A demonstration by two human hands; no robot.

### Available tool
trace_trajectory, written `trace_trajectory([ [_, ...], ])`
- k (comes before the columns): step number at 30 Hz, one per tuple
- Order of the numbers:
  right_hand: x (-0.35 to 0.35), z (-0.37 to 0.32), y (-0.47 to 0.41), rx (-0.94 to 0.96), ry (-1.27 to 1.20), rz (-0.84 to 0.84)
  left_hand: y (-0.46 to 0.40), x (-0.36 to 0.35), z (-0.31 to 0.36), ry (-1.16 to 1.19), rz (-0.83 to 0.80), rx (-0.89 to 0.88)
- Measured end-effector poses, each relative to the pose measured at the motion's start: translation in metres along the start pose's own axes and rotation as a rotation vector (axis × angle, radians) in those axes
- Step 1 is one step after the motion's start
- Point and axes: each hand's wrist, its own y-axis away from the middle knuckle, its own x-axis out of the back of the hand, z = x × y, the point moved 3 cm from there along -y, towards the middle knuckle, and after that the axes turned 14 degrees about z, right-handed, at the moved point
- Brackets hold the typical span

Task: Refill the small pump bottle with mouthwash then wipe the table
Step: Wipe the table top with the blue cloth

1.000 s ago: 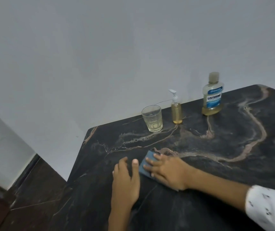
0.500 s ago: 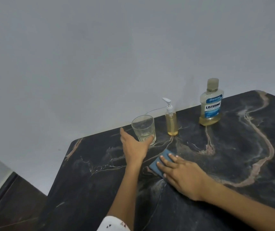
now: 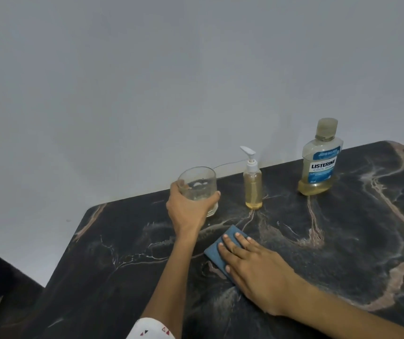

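One hand, the left hand (image 3: 188, 211), now grips the glass (image 3: 198, 189), before merely touching.

Obstacles, back edge of dark marble table (image 3: 342, 253): clear drinking glass (image 3: 199, 185), small amber pump bottle (image 3: 253, 189), large labelled mouthwash bottle (image 3: 320, 165). Passable gaps between each; bare tabletop right and front-left.
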Motion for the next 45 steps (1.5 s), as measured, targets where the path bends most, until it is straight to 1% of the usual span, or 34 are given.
trace_trajectory([
  [5, -0.015, 0.012, -0.068, -0.076, 0.025, 0.028, -0.025, 0.027, 0.014, 0.007, 0.121, -0.042],
  [9, -0.031, 0.025, -0.142, -0.228, 0.014, 0.010, -0.037, 0.053, 0.021, -0.018, 0.145, -0.072],
  [11, -0.040, 0.022, -0.167, -0.301, 0.007, -0.023, -0.041, 0.067, 0.025, -0.041, 0.157, -0.097],
  [12, -0.044, 0.015, -0.176, -0.309, 0.000, -0.035, -0.044, 0.075, 0.026, -0.058, 0.164, -0.112],
  [13, -0.047, 0.007, -0.182, -0.284, 0.002, -0.042, -0.047, 0.082, 0.028, -0.067, 0.172, -0.122],
  [14, -0.049, -0.005, -0.185, -0.220, 0.007, -0.046, -0.050, 0.089, 0.029, -0.074, 0.180, -0.130],
  [16, -0.049, -0.035, -0.175, -0.009, 0.012, -0.052, -0.057, 0.102, 0.031, -0.086, 0.199, -0.139],
  [19, -0.046, -0.072, -0.113, 0.345, -0.029, -0.032, -0.066, 0.118, 0.036, -0.079, 0.220, -0.134],
  [20, -0.043, -0.075, -0.087, 0.423, -0.080, -0.021, -0.068, 0.123, 0.036, -0.077, 0.222, -0.131],
  [21, -0.040, -0.071, -0.065, 0.461, -0.139, -0.018, -0.069, 0.127, 0.037, -0.078, 0.223, -0.133],
  [23, -0.031, -0.048, -0.040, 0.440, -0.200, -0.005, -0.070, 0.135, 0.037, -0.086, 0.222, -0.148],
  [25, -0.026, -0.021, -0.049, 0.317, -0.165, 0.035, -0.069, 0.141, 0.038, -0.093, 0.216, -0.157],
  [27, -0.026, 0.001, -0.086, 0.171, -0.089, 0.064, -0.066, 0.144, 0.039, -0.086, 0.207, -0.154],
  [30, -0.036, 0.011, -0.150, -0.080, -0.026, 0.016, -0.061, 0.144, 0.041, -0.082, 0.188, -0.150],
  [32, -0.048, -0.003, -0.175, -0.144, -0.005, 0.007, -0.058, 0.142, 0.042, -0.082, 0.182, -0.143],
  [33, -0.052, -0.015, -0.179, -0.114, 0.000, -0.004, -0.057, 0.141, 0.041, -0.083, 0.182, -0.138],
  [35, -0.054, -0.041, -0.167, 0.048, 0.009, -0.030, -0.056, 0.138, 0.038, -0.079, 0.179, -0.120],
  [38, -0.043, -0.056, -0.105, 0.360, -0.056, 0.017, -0.055, 0.133, 0.031, -0.064, 0.166, -0.094],
  [40, -0.033, -0.045, -0.053, 0.501, -0.165, 0.005, -0.055, 0.129, 0.025, -0.059, 0.148, -0.089],
  [41, -0.026, -0.032, -0.032, 0.515, -0.204, -0.015, -0.055, 0.126, 0.022, -0.055, 0.139, -0.088],
  [42, -0.018, -0.015, -0.020, 0.488, -0.214, -0.037, -0.055, 0.122, 0.019, -0.050, 0.131, -0.084],
  [45, -0.003, 0.031, -0.023, 0.306, -0.147, -0.085, -0.049, 0.109, 0.012, -0.032, 0.094, -0.069],
])
